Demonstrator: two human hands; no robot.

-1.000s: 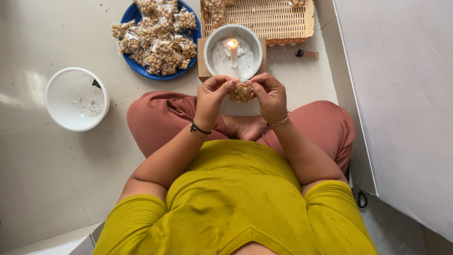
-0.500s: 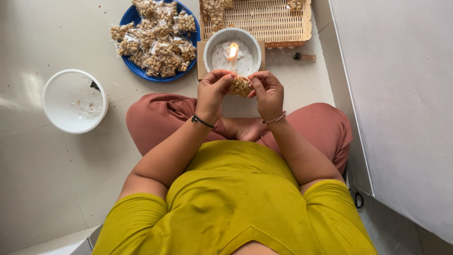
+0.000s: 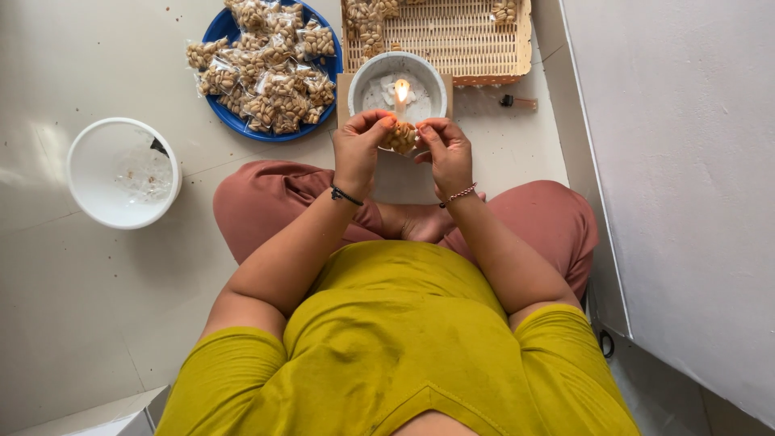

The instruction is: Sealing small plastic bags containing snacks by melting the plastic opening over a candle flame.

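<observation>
Left hand [image 3: 358,152] and right hand [image 3: 446,152] pinch one small clear plastic packet of peanuts [image 3: 400,137] between closed fingertips, just beside the lit candle [image 3: 401,91] in the white bowl [image 3: 363,79]. Many packets lie finished on the round blue plate [image 3: 216,26]; a few in the woven tray [image 3: 460,40]

Both hands pinch one small clear packet of nuts [image 3: 401,136] just in front of the lit candle [image 3: 401,90] in the white bowl [image 3: 373,73]: left hand [image 3: 359,149], right hand [image 3: 446,149]. Blue plate [image 3: 216,28] of filled packets left of bowl, wicker tray [image 3: 460,40] behind it, empty white bowl [image 3: 121,173] far left on floor.
</observation>
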